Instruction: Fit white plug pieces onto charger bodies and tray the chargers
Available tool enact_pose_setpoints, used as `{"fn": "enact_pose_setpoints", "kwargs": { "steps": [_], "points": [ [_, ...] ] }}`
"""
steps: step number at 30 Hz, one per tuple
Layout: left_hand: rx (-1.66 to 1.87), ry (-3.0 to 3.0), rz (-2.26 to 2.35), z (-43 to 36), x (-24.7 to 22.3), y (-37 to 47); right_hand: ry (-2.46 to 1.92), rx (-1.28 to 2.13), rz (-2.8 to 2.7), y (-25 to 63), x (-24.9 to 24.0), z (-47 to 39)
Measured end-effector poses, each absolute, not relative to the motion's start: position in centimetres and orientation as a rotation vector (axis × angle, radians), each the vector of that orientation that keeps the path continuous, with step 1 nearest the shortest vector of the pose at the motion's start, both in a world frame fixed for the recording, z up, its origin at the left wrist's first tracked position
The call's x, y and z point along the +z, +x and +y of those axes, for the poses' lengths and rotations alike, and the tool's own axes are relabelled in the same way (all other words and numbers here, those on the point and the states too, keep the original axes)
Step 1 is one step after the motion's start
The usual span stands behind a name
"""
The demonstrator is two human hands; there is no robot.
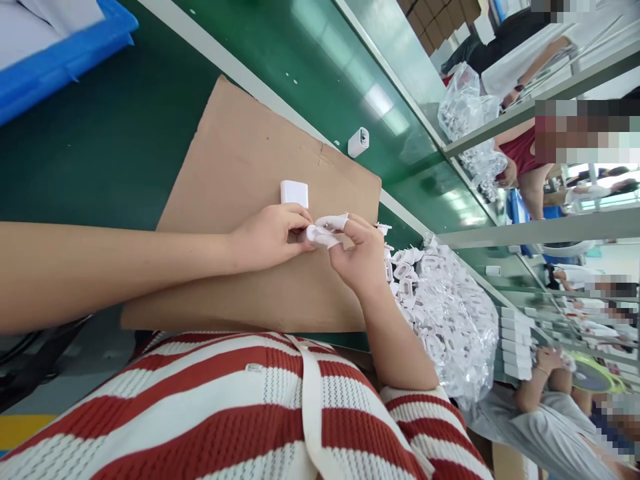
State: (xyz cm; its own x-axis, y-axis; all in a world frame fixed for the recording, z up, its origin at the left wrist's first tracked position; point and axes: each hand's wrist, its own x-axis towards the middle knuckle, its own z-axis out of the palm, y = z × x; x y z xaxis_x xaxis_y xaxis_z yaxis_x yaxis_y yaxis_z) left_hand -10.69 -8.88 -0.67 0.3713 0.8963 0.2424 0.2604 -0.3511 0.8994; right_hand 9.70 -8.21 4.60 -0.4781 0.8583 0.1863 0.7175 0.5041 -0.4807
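Over the brown cardboard sheet [240, 160], my left hand [273, 237] pinches a small white piece [311, 234] between thumb and fingertips. My right hand [357, 250] meets it from the right, with white covers on its thumb and index finger, closed on the same piece. Fingers hide most of that piece, so its shape is unclear. A white rectangular block [295, 193] lies on the cardboard just above my left hand. Beside my right forearm is a heap of white plastic parts [407, 280] in a clear bag [460, 320].
A blue bin [65, 67] is at the upper left. One white part with an opening [358, 143] stands on the green surface beyond the cardboard. White boxes [517, 343] are stacked at the right. Other people sit across and along the bench, past a metal frame [545, 230].
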Motion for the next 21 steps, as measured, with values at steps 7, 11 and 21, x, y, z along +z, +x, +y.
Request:
{"fn": "enact_pose_setpoints", "kwargs": {
  "steps": [7, 11, 21],
  "points": [
    [1.009, 1.81, 1.032, -9.2, -0.8, -10.5, -1.205, 0.655, -1.923, 9.4, 1.1, -10.3],
    [0.893, 1.597, 1.079, -8.8, 0.2, -10.8, -1.12, 1.06, -1.478, 9.1, -0.6, -10.7],
    [1.126, 1.299, 1.27, -10.8, 6.6, -18.3, -1.455, 0.476, -1.678, 12.8, -0.6, -9.5]
  ]
}}
